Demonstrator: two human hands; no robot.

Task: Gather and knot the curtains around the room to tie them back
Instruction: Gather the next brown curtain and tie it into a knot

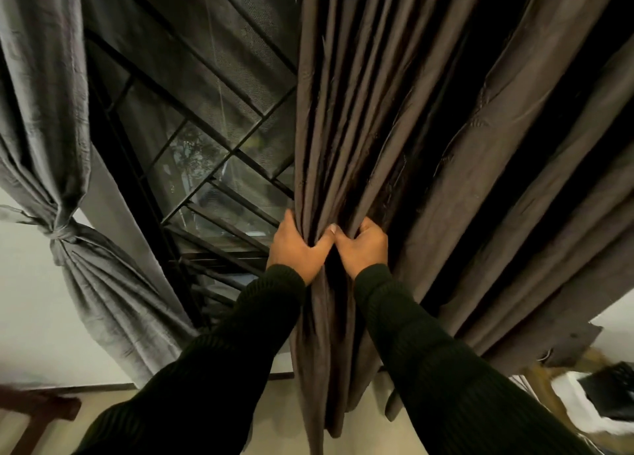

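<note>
Both sleeves (219, 369) reach up, left hand (298, 245) and right hand (362, 247) clutching bunched brown curtain (343, 129) folds, unknotted yet; grey curtain (65, 221) already knotted.

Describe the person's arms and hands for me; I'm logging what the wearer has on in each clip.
Both arms are covered to the wrist by long sleeves of a very dark, almost black, ribbed knit, like a sweater. The left sleeve and right sleeve end in snug ribbed cuffs. The left hand and right hand are bare: no gloves, and no rings or watch visible. One pale fingernail shows.
</note>
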